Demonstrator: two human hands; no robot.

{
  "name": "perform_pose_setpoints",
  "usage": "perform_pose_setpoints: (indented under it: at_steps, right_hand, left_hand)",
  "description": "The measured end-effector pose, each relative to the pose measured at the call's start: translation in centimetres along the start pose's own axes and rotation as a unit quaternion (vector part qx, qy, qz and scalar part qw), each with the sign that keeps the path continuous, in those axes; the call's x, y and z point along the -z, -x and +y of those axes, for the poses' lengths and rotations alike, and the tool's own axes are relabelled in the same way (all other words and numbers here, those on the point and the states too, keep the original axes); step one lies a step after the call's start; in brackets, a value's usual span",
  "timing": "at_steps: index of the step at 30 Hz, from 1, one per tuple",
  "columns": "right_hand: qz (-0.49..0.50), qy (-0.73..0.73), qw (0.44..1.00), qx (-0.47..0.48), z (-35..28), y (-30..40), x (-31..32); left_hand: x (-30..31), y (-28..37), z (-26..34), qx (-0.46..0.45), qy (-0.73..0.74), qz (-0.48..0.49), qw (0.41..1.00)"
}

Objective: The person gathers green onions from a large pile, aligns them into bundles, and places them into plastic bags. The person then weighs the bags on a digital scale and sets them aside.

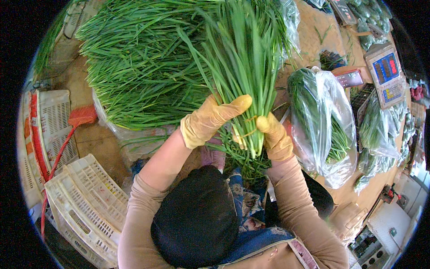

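Observation:
Both my hands wear yellowish rubber gloves and hold one bunch of long green leafy stalks, probably Chinese chives (247, 77). My left hand (213, 117) grips the bunch from the left, with its thumb across the stems. At the lower right side, my right hand (276, 136) closes round the stem ends. Yellowish bands (248, 133) circle the stems near their pale cut ends, which point towards me. The leaf tips are blurred and fan out away from me, over a large loose heap of the same greens (141, 67). Some fingers are hidden behind the bunch.
At right, a clear plastic bag of greens (322, 124) lies near a phone (350, 79) and a digital scale (386, 75). More bagged bunches (378, 134) lie beyond. White plastic crates (90, 201) and a red long-handled dustpan (82, 116) are at left. Loose trimmings (248, 166) lie below my hands.

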State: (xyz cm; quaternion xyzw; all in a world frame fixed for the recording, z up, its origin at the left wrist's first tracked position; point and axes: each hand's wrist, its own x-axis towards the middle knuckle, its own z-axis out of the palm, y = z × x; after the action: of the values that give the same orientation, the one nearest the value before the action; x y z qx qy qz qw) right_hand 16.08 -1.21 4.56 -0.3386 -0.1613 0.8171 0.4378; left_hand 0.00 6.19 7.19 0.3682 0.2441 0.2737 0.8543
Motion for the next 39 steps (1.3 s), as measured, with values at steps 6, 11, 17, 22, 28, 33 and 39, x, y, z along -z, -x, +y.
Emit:
perform_pose_setpoints:
  at_steps: [6,11,17,22,28,33,39]
  right_hand:
    - [0.119,-0.179,0.976,0.037,0.4,-3.7,-0.5]
    - [0.184,-0.146,0.967,0.093,4.5,-4.2,2.7]
    - [0.246,0.112,0.962,0.041,5.2,-4.4,0.2]
    - [0.255,0.379,0.881,0.126,4.2,-3.4,2.9]
    - [0.276,0.516,0.752,0.304,2.3,-0.8,-0.3]
    - [0.116,0.787,0.549,0.256,2.7,-1.5,-0.6]
    - [0.108,0.704,0.634,0.303,2.3,-1.1,-0.4]
  left_hand:
    - [1.8,-0.5,-0.8,0.039,0.121,0.052,0.991]
    - [5.5,0.1,-8.0,0.099,0.308,0.043,0.945]
    - [5.0,0.9,-9.5,0.059,0.480,0.112,0.868]
    - [3.6,0.4,-8.4,0.012,0.467,0.073,0.881]
    - [4.1,0.5,-8.7,0.012,0.444,0.050,0.895]
    - [3.5,0.2,-8.4,0.014,0.435,0.092,0.896]
    - [4.4,0.3,-9.5,0.026,0.449,0.081,0.889]
